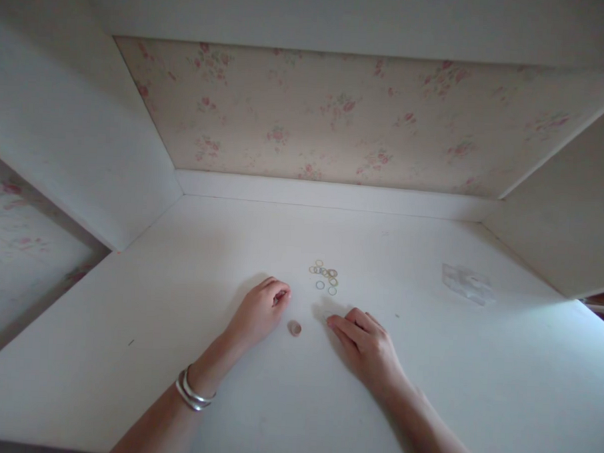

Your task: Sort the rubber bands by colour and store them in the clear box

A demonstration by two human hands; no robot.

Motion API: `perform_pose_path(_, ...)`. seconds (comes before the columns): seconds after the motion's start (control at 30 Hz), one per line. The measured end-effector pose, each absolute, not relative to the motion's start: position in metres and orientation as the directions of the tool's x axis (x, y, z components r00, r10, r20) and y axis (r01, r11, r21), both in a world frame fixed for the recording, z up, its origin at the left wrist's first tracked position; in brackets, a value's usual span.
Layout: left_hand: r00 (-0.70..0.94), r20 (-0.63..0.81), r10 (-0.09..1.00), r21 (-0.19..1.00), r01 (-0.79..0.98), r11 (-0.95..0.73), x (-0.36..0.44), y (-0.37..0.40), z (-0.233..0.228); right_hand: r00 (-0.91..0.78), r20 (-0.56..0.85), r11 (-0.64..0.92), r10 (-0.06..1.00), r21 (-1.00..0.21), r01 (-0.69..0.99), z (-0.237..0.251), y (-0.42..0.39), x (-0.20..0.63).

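Observation:
My left hand (259, 311) rests on the white desk (126, 352), fingers curled inward; whether something small sits between the fingertips I cannot tell. Silver bangles circle its wrist. My right hand (364, 343) lies palm down on the desk, fingers stretched toward the left, holding nothing. Between the two hands sits a small round pinkish ring-like object (294, 328). Just beyond the hands lies a loose cluster of several small coloured rings or elastic bands (324, 276).
A small clear plastic bag (467, 282) lies on the desk at the right. White side panels close in the desk on the left and right, with floral wallpaper (337, 114) behind and a shelf overhead.

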State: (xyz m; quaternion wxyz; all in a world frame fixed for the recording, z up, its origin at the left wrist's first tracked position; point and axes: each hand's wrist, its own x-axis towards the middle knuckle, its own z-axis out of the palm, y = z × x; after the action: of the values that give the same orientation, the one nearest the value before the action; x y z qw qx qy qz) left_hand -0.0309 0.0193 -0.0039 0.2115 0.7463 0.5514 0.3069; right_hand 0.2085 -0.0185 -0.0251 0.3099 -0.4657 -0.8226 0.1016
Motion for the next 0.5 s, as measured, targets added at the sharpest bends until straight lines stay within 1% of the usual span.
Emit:
perform_pose_path(0.1,0.157,0.176,0.972,0.605,0.762,-0.232,-0.036,0.018,0.000,-0.314,0.442,0.513,0.840,-0.460,0.724,-0.024,-0.012,0.206)
perform_pose_path(0.2,0.110,0.131,0.985,0.502,0.850,-0.161,-0.040,0.016,0.003,-0.265,0.451,0.473,0.852,-0.451,0.757,-0.024,-0.002,0.200)
perform_pose_path(0.3,0.109,0.116,0.987,0.410,0.900,-0.147,-0.040,0.014,0.004,-0.225,0.424,0.416,0.877,-0.435,0.799,-0.026,0.010,0.194)
perform_pose_path(0.5,0.092,0.055,0.994,0.340,0.934,-0.105,-0.040,0.014,0.001,-0.152,0.386,0.306,0.910,-0.375,0.875,-0.024,0.039,0.185)
